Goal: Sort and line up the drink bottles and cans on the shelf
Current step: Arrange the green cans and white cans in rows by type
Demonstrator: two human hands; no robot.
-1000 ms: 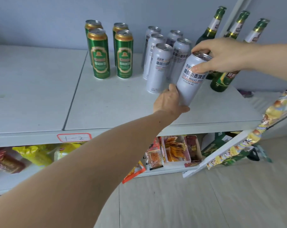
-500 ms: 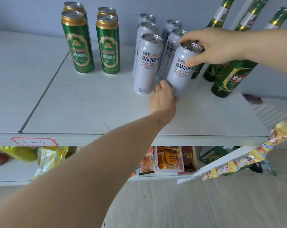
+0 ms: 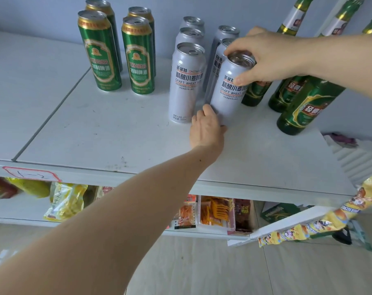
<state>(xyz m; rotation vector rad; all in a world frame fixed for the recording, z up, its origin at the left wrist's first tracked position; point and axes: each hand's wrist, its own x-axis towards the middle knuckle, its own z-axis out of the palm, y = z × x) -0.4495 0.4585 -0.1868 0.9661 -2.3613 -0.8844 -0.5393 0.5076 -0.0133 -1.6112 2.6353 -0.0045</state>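
The right hand [image 3: 272, 55] is gripping the top rim of a silver can [image 3: 229, 88], fingers curled over the lid and the thumb pressing on the can's side. This can is standing on the white shelf [image 3: 117, 133], at about 1 o'clock from the shelf's middle, leaning slightly. The left hand [image 3: 206, 128] is reaching in from 7 o'clock and touching the base of the same can; its fingers are mostly hidden behind the hand, so whether they are curling round the can or just pressing on it cannot be told.

Just beside the held can, at its 9 o'clock, another silver can [image 3: 186, 84] is standing upright, and more silver cans [image 3: 191, 28] are lining up in two rows behind these two toward 12 o'clock. Four green cans [image 3: 119, 50] are standing as a two-by-two block at 11 o'clock on the shelf, apart from the silver group. At 2 o'clock, three green bottles [image 3: 304, 107] are standing behind the right forearm, the nearest one being the closest to the shelf's right edge.

Below, on the lower shelf [image 3: 16, 211], snack packets [image 3: 215, 211] are lying.
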